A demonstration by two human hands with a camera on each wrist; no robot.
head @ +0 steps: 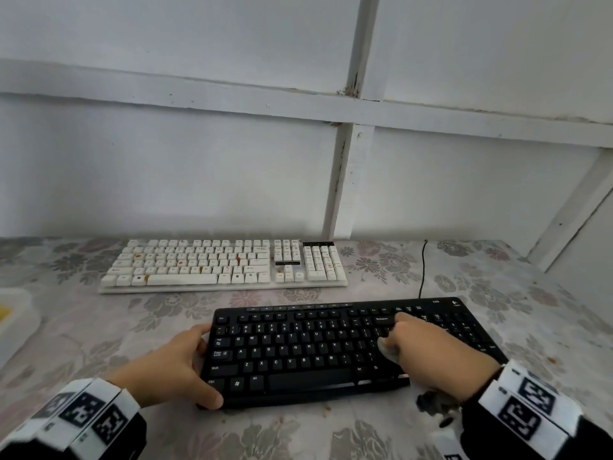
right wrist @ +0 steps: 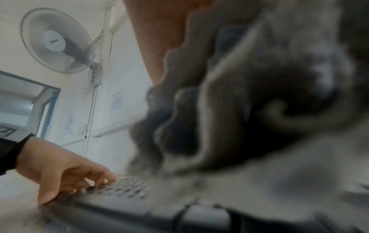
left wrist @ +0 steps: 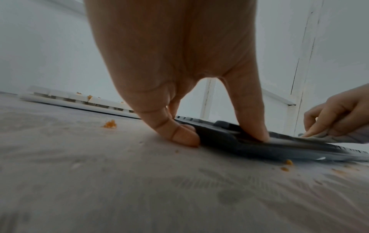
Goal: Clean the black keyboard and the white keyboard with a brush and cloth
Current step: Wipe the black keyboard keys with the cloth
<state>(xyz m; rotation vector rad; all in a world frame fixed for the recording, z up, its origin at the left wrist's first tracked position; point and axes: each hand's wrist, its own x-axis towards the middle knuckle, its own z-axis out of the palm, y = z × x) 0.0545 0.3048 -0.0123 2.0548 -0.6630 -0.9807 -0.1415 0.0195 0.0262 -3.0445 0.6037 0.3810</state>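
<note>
Black keyboard (head: 318, 350) lay flat near table's front edge; grey cloth (head: 389, 351) bunched on its right keys. White keyboard (head: 222, 265), orange-stained, lay flat behind.

You are working in a plain indoor room, most likely a home or simple utility space. Evidence: the bench (head: 381, 433) carries a grey floral-patterned cloth cover, a domestic furnishing. The wall (head: 166, 167) behind it is white panelling divided by painted battens with chipped joints. A wall-mounted electric fan (right wrist: 57, 40) with a pull cord hangs high on the side wall beside a framed window (right wrist: 26, 100).
</note>
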